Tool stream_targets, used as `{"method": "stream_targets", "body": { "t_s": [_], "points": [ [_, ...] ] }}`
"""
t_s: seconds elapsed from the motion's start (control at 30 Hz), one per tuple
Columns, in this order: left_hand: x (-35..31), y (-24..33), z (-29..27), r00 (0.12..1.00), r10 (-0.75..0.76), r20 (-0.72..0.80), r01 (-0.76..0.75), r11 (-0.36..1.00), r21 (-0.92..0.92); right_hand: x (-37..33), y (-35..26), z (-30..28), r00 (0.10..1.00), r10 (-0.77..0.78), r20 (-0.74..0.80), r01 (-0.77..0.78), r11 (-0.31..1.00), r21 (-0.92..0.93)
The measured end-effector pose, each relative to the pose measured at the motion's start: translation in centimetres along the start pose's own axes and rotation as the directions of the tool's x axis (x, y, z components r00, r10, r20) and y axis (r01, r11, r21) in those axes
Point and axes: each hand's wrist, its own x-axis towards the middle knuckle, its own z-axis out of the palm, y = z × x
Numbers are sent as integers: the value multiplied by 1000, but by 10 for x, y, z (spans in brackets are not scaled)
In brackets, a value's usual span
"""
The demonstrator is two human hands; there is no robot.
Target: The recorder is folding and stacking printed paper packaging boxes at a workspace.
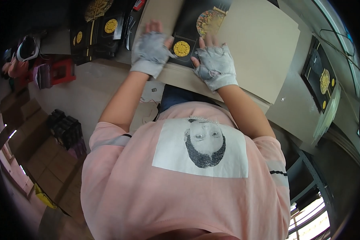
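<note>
Both my hands wear worn grey fingerless gloves and reach forward over a stack of beige boards. My left hand [151, 50] lies flat with its fingers stretched out, just left of a black decorated panel [184, 34]. My right hand [217, 62] is spread at the panel's right side, its thumb pointing inward and its fingertips a little blurred. Between the hands a yellow round emblem [181, 49] shows on the panel, and farther up sits a larger multicoloured round ornament [207, 23]. A wide beige board [264, 48] extends right of my right hand. Neither hand grips anything.
More black panels with gold emblems [102, 34] lie at the far left. Another leans or lies at the right [322, 76], beside a stack of thin pale sheets [327, 114]. A red stool [62, 72] and dark stacked items [66, 128] stand on the left.
</note>
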Motion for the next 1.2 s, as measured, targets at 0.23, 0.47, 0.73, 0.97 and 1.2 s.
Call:
{"method": "stream_targets", "body": {
  "t_s": [0.23,0.47,0.73,0.97,1.2],
  "points": [
    [61,54,-5,995,-44,90,31,990,136,6,1,-5,998,-5,57,3,1000,30],
    [208,48,12,997,-52,-57,54,998,37,6,0,-12,996,-8,92,0,996,89],
    [337,54,-19,997,-60,55,61,998,-15,10,0,-15,976,21,218,-55,987,150],
    [313,37,-1,950,-11,-311,32,998,62,15,-3,-14,988,4,152,-22,993,117],
    [103,23,-8,998,11,-55,-2,988,157,10,-1,-8,996,-1,92,-6,997,71]
  ]
}}
